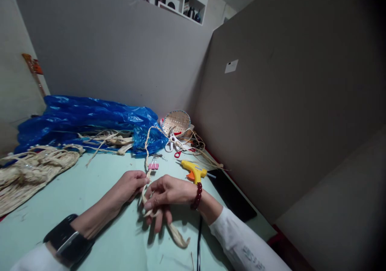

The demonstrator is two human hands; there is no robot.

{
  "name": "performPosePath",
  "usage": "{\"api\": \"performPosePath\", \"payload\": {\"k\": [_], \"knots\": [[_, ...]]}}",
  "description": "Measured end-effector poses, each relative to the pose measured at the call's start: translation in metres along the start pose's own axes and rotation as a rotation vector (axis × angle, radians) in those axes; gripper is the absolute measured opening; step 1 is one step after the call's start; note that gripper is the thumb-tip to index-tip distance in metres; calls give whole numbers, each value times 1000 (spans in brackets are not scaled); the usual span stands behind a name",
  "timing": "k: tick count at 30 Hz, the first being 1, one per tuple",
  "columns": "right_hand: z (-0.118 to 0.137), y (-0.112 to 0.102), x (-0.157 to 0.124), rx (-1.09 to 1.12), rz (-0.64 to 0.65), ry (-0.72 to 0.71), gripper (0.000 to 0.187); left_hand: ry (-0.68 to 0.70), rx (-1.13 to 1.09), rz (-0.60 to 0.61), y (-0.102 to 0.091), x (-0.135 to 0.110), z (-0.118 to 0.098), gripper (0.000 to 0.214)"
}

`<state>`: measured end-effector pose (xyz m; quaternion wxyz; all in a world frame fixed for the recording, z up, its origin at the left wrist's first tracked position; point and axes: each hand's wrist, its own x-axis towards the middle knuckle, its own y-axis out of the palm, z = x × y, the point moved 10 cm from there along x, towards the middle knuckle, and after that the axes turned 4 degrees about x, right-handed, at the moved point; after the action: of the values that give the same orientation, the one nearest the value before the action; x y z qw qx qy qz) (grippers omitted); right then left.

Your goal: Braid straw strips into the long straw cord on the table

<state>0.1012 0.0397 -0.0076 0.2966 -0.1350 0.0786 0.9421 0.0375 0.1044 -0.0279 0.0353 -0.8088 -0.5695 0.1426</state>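
A thin braid of pale dried plant fibre [146, 148] runs down the table toward me, with a pink binder clip [153, 166] on it. Just below the clip, my left hand [132, 184] is closed, thumb and fingers pinching the braid. My right hand [165, 194] is beside it, lower and to the right. Its thumb and index finger close on a loose fibre strand [144, 194], while the other fingers hang bent and apart. A wider tail of the fibre [178, 237] comes out under my right hand and lies on the table.
A yellow glue gun [193, 169] lies right of the clip, near a black flat panel [232, 196]. Scissors [173, 142] and a woven basket [176, 122] stand behind. A blue plastic bag [99, 116] with fibre and a woven piece [39, 170] fill the left. A black cable [199, 239] runs forward.
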Motion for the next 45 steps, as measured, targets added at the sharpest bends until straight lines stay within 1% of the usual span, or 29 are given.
{"api": "performPosePath", "payload": {"k": [1, 2, 3, 4, 7, 8, 9, 10, 12, 14, 16, 18, 22, 25, 28, 31, 33, 35, 37, 41, 45], "knots": [[0, 9, -2, 21, 80, 12, 49, 5, -8, -4, 1, -1, 0, 29], [1, 13, -3, 15, 119, 11, 50, 9, -16, -3, 2, -1, 0, 29], [4, 9, -4, -5, 98, -12, 49, 10, -21, 5, 3, -1, 1, 29], [9, -3, -3, -34, 2, -58, 46, 9, -25, 17, 4, -1, 1, 29], [22, -65, -14, -104, -527, -240, 33, 3, -31, 67, 9, -2, 2, 31], [21, -77, -17, -97, -640, -267, 29, 2, -31, 83, 10, -2, 1, 32], [15, -82, -15, -70, -665, -263, 26, 3, -33, 94, 11, -2, 1, 33], [8, -80, -8, -25, -629, -243, 24, 4, -35, 101, 12, -3, 0, 34], [-3, -68, 7, 70, -518, -206, 19, 12, -31, 107, 13, -4, -3, 35], [-8, -60, 12, 86, -498, -178, 17, 16, -4, 102, 14, -4, -5, 34], [-8, -60, 11, 25, -546, -152, 20, 12, 48, 87, 13, -4, -5, 31], [-6, -64, 6, -64, -603, -142, 22, 22, 121, 60, 11, -3, -5, 29], [-2, -77, -3, -170, -719, -163, 25, 122, 299, -48, 1, -3, -15, 24], [1, -80, -7, -221, -790, -189, 22, 175, 484, -143, -8, -8, -23, 23], [9, -77, -11, -354, -844, -233, 21, 182, 685, -198, -11, -15, -32, 29], [18, -72, -14, -483, -864, -287, 21, 207, 733, -210, -2, -24, -41, 31], [18, -72, -14, -468, -839, -301, 22, 218, 771, -192, 11, -29, -42, 31], [15, -74, -12, -407, -804, -289, 22, 199, 834, -152, 24, -32, -38, 32], [9, -75, -9, -301, -764, -258, 19, 187, 893, -119, 33, -33, -32, 33], [-1, -74, -4, -35, -698, -236, 16, 194, 1007, -81, 43, -37, -25, 37], [-3, -72, -4, 68, -702, -227, 13, 158, 1093, -2, 53, -46, -20, 38]]}}
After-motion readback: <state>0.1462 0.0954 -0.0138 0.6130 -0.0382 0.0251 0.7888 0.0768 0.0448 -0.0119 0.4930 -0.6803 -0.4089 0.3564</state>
